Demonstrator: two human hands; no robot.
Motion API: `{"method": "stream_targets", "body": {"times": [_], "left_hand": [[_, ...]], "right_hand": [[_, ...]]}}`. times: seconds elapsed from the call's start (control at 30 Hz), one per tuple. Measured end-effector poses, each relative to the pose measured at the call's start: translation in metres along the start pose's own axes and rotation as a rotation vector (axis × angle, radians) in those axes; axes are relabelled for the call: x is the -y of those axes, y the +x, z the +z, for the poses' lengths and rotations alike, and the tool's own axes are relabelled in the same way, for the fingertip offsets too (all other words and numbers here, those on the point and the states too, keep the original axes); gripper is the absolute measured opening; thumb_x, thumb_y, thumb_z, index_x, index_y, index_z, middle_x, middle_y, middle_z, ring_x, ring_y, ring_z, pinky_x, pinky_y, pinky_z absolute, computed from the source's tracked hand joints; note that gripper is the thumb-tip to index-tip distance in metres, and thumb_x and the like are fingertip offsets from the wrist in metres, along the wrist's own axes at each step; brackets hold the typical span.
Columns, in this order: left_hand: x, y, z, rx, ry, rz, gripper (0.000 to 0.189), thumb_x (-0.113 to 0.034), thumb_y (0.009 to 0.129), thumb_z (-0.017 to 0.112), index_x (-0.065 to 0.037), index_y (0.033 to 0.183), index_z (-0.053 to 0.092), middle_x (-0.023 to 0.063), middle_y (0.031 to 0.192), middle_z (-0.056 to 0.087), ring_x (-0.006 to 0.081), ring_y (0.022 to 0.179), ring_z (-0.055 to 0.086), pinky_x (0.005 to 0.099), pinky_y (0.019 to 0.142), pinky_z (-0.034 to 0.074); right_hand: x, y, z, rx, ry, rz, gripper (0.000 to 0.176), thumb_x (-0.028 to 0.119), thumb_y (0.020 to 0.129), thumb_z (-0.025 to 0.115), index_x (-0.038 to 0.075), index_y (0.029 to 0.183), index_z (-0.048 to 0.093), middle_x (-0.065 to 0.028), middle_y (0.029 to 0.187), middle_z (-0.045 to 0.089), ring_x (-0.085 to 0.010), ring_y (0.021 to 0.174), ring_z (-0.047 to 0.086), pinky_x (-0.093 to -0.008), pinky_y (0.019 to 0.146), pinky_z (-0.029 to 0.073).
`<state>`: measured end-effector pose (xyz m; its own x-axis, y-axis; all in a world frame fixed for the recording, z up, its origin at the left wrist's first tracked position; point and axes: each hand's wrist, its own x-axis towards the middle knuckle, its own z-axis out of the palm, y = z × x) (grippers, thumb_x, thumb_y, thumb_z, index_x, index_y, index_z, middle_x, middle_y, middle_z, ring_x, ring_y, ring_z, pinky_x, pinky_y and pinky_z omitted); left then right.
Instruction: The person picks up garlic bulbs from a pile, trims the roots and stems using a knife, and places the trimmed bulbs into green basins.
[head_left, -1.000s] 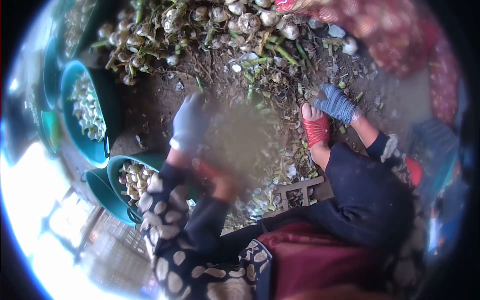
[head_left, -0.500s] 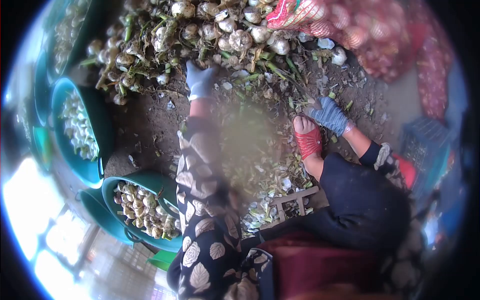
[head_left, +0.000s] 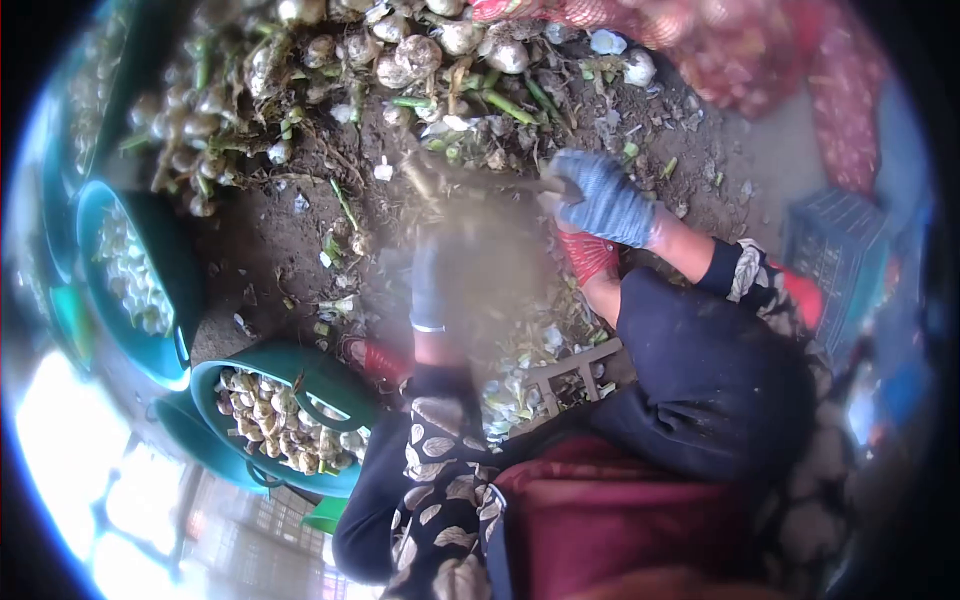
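My right hand (head_left: 605, 200), in a grey-blue knitted glove, is closed around a tool with a dark metal end (head_left: 567, 189), beside my red sandal (head_left: 590, 255). A blurred brownish stalk (head_left: 480, 180) stretches leftward from near this tool. My left hand (head_left: 430, 285), also gloved, is over the littered ground; its fingers are smeared by motion and partly behind a hazy spot in the view, so I cannot tell what they hold. Beyond both hands lies a heap of garlic bulbs (head_left: 410, 60) with dry leaves and green stalks.
To the left stand a teal tub of pale bulbs (head_left: 185, 340) and a second tub (head_left: 345, 385) with brownish ones. Red mesh sacks (head_left: 740, 60) lie at the upper right, a dark crate (head_left: 835, 250) below them. A beige slotted frame (head_left: 575, 370) sits among peelings near my legs.
My left hand has come back from the heap toward my body. My right hand has lifted off my foot and moved up and left. The view has shifted slightly.
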<state>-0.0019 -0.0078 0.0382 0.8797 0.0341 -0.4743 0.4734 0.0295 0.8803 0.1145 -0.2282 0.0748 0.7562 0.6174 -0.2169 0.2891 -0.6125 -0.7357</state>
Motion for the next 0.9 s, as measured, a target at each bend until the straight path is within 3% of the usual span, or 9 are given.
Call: {"method": "stream_targets", "body": {"times": [0.17, 0.2, 0.4, 0.53, 0.57, 0.63, 0.73, 0.8, 0.9], "left_hand": [[0.000, 0.001, 0.020, 0.191, -0.691, -0.299, 0.032, -0.019, 0.084, 0.048, 0.007, 0.099, 0.059, 0.0141, 0.099, 0.062, 0.0225, 0.095, 0.060, 0.0349, 0.089, 0.045], [0.001, 0.002, 0.023, 0.195, -0.832, -0.387, 0.033, -0.019, 0.085, 0.047, 0.008, 0.100, 0.059, 0.0141, 0.101, 0.062, 0.0221, 0.096, 0.059, 0.0337, 0.090, 0.045], [0.011, 0.000, 0.031, 0.231, 0.212, 0.156, 0.044, -0.036, 0.093, 0.044, 0.003, 0.109, 0.057, 0.0116, 0.101, 0.061, 0.0188, 0.088, 0.060, 0.0313, 0.081, 0.047], [0.014, -0.005, 0.038, 0.165, -0.223, -0.061, 0.033, -0.018, 0.082, 0.056, -0.003, 0.111, 0.055, 0.0082, 0.097, 0.060, 0.0212, 0.086, 0.059, 0.0294, 0.075, 0.049], [0.001, -0.007, 0.039, 0.139, -0.340, -0.165, 0.038, -0.028, 0.087, 0.050, -0.001, 0.113, 0.053, 0.0090, 0.096, 0.060, 0.0202, 0.085, 0.059, 0.0290, 0.072, 0.049], [-0.005, -0.014, 0.031, -0.044, 0.557, 0.591, 0.044, -0.040, 0.092, 0.045, -0.006, 0.119, 0.049, 0.0102, 0.093, 0.059, 0.0214, 0.081, 0.060, 0.0293, 0.065, 0.050], [-0.054, -0.020, 0.031, 0.036, -0.989, -0.251, 0.042, -0.043, 0.091, 0.045, -0.015, 0.123, 0.043, 0.0105, 0.100, 0.058, 0.0241, 0.082, 0.061, 0.0359, 0.069, 0.052], [-0.036, -0.010, 0.028, 0.008, -0.958, -0.333, 0.048, -0.045, 0.092, 0.042, -0.008, 0.122, 0.043, 0.0123, 0.103, 0.057, 0.0285, 0.094, 0.058, 0.0415, 0.081, 0.050], [-0.035, 0.005, 0.049, 0.121, -1.392, -0.421, 0.048, -0.046, 0.092, 0.040, -0.005, 0.117, 0.046, 0.0137, 0.104, 0.057, 0.0284, 0.097, 0.056, 0.0424, 0.087, 0.046]], "right_hand": [[-0.004, 0.003, 0.003, 0.057, -0.106, -0.008, 0.027, 0.029, 0.072, 0.066, 0.005, 0.081, 0.059, -0.0140, 0.077, 0.059, -0.0323, 0.074, 0.059, -0.0404, 0.066, 0.047], [-0.003, 0.003, 0.004, 0.015, 0.005, -0.005, 0.028, 0.021, 0.066, 0.064, 0.003, 0.085, 0.058, -0.0172, 0.080, 0.058, -0.0366, 0.076, 0.057, -0.0411, 0.067, 0.047], [-0.002, 0.002, 0.003, 0.091, -0.065, -0.021, 0.026, 0.024, 0.069, 0.064, 0.003, 0.083, 0.059, -0.0165, 0.076, 0.058, -0.0355, 0.073, 0.058, -0.0407, 0.065, 0.047], [-0.006, 0.002, -0.001, 0.188, -0.058, -0.002, 0.023, 0.025, 0.071, 0.063, 0.004, 0.079, 0.059, -0.0165, 0.073, 0.057, -0.0357, 0.070, 0.058, -0.0413, 0.063, 0.047], [-0.012, 0.000, 0.000, 0.224, -0.053, 0.016, 0.023, 0.025, 0.070, 0.062, 0.003, 0.078, 0.058, -0.0171, 0.073, 0.057, -0.0369, 0.070, 0.057, -0.0418, 0.062, 0.046], [-0.052, -0.016, 0.010, 0.234, -0.124, 0.169, 0.020, 0.025, 0.078, 0.061, 0.005, 0.079, 0.059, -0.0139, 0.071, 0.059, -0.0271, 0.066, 0.060, -0.0387, 0.063, 0.048], [-0.071, -0.036, 0.002, 0.153, 0.005, 0.419, 0.018, 0.024, 0.080, 0.063, 0.006, 0.080, 0.059, -0.0101, 0.073, 0.061, -0.0205, 0.065, 0.059, -0.0324, 0.065, 0.048], [-0.047, -0.042, 0.002, 0.062, 0.301, 0.408, 0.020, 0.024, 0.079, 0.067, 0.007, 0.087, 0.059, -0.0069, 0.078, 0.062, -0.0169, 0.068, 0.057, -0.0295, 0.068, 0.048], [-0.006, -0.029, 0.006, 0.023, 0.760, 0.174, 0.038, 0.023, 0.074, 0.074, 0.007, 0.103, 0.056, -0.0034, 0.093, 0.062, -0.0142, 0.080, 0.056, -0.0292, 0.075, 0.047]]}}
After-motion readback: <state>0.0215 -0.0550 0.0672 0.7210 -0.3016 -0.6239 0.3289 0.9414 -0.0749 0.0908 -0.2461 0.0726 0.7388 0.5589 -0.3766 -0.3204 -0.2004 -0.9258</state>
